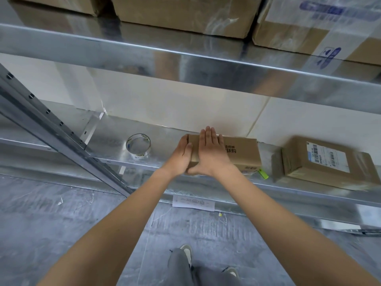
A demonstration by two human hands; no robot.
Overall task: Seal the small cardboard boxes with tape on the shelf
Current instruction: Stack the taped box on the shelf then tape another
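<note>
A small cardboard box (241, 153) with printed characters lies on the metal shelf (107, 139). My right hand (212, 153) lies flat on the box's top at its left part, fingers straight and pointing away, thumb along the front edge. My left hand (181, 155) presses against the box's left end, fingers straight. A roll of clear tape (138, 144) stands on the shelf just left of my hands. A second small box (323, 162) with a white shipping label sits to the right.
A small green object (263, 174) lies at the shelf's front edge between the two boxes. Larger cardboard boxes (185, 13) fill the shelf above. A slanted metal upright (51, 129) crosses at the left. A paper label (193, 203) hangs below the shelf edge.
</note>
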